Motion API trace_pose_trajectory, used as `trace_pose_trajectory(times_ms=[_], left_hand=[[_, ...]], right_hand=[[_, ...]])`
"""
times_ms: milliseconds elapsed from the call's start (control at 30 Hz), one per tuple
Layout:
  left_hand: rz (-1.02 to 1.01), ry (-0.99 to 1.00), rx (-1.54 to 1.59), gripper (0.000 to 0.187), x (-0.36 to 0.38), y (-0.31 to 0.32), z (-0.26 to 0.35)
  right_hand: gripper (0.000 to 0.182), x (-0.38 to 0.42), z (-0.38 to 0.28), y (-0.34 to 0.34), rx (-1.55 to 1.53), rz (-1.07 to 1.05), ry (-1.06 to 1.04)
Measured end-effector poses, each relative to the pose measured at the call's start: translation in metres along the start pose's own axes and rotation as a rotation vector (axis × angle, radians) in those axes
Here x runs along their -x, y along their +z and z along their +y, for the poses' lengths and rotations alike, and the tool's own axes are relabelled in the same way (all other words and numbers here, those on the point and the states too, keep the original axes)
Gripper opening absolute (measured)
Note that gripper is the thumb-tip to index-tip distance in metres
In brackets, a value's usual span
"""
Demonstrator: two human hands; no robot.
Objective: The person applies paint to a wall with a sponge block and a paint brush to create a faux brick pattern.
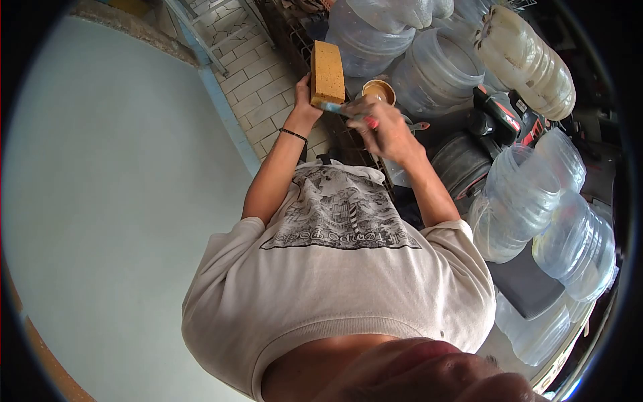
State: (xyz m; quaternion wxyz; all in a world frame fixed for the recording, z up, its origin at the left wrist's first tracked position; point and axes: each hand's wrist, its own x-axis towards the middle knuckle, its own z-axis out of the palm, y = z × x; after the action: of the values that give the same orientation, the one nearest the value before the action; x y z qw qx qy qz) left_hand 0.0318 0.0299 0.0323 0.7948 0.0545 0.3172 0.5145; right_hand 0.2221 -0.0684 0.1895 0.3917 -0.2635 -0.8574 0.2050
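A yellowish-brown rectangular block (327,72) is held up by my left hand (305,100), whose fingers wrap round its lower left side. My right hand (382,127) is closed round a brush (331,106) with a light blue part near its tip. The brush's tip touches or nearly touches the block's lower end; which one is hard to tell. Just beyond my right hand stands a small round container (379,91) with something brown inside. Part of the brush's handle is hidden by my fingers.
Large clear plastic bottles (439,70) crowd the back right, and more cut bottles (516,201) stand at the right. A black and red tool (499,114) lies between them. Tiled floor (254,87) shows beyond my left arm, beside a pale wall (134,201).
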Motion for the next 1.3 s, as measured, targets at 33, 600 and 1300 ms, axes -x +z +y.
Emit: trace_pose_trajectory(times_ms=[33, 600, 1300], left_hand=[[0.031, -0.003, 0.043, 0.045, -0.001, 0.001, 0.000], [0.096, 0.117, 0.089, 0.045, 0.002, -0.013, -0.002], [-0.191, -0.148, 0.065, 0.043, 0.044, 0.002, -0.011]], right_hand=[[0.027, -0.004, 0.006, 0.000, 0.010, 0.067, -0.019], [0.020, -0.021, 0.025, -0.002, -0.084, 0.209, -0.070], [0.020, -0.020, 0.102, -0.014, -0.649, 0.245, 0.501]])
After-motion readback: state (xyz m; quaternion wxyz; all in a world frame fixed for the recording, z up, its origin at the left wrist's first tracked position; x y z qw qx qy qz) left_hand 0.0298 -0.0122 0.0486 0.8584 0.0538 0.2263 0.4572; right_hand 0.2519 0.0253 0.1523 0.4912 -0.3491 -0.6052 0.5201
